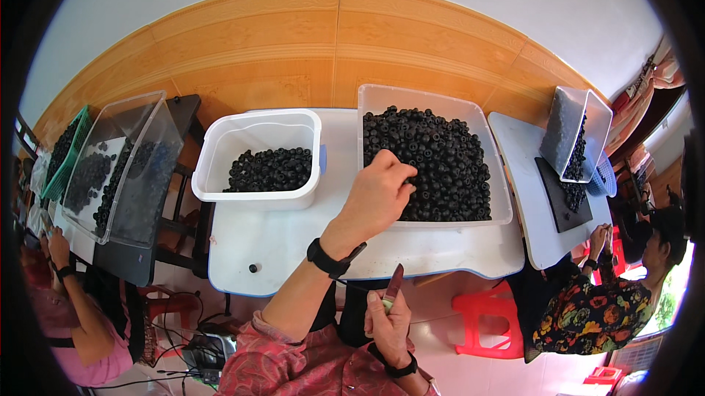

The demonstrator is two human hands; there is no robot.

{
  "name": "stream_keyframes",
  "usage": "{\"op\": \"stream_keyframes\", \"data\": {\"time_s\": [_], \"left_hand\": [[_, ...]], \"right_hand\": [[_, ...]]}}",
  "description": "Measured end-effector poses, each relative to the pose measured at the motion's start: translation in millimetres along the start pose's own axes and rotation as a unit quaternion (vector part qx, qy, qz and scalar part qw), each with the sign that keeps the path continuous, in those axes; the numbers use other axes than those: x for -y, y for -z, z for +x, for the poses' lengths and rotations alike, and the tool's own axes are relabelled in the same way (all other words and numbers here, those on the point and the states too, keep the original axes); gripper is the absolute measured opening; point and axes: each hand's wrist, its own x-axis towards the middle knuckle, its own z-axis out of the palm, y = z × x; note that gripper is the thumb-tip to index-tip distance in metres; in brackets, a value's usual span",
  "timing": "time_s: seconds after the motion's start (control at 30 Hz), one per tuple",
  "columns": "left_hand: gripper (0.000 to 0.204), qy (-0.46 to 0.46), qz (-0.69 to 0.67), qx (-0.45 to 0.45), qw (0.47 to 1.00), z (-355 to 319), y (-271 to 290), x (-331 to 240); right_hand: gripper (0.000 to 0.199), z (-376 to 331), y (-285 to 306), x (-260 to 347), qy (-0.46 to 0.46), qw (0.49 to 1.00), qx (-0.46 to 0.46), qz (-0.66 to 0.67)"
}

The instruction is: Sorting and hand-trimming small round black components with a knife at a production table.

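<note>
My left hand (381,186) reaches over the near left part of a clear plastic bin (440,224) heaped with small black ring-shaped parts (440,164). Its finger and thumb are pinched together at the pile, with a black part showing at their tips. Closer to my body, below the table's front edge, my right hand (389,328) is closed around the handle of a small knife (394,287), its blade pointing up. Left of the bin stands a white tub (275,196) with a smaller heap of the same black parts.
One loose black part (253,268) lies on the white table (308,238). Co-workers sit at side tables left and right, with a tipped clear bin (576,131), a dark board (562,198) and another clear bin (121,168). A red stool (488,322) stands right of me.
</note>
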Motion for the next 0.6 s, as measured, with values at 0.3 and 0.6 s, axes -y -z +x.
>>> {"op": "stream_keyframes", "data": {"time_s": [0.3,0.6], "left_hand": [[0.018,0.239,-0.542,-0.065,0.803,-65,32,-26],[0.023,0.233,-0.683,-0.038,0.691,-143,21,-18]], "right_hand": [[0.015,2,-2,-10,-0.008,1.0,0.008,-0.004],[0.011,0,-4,1,0.012,1.0,0.009,0.002]]}}
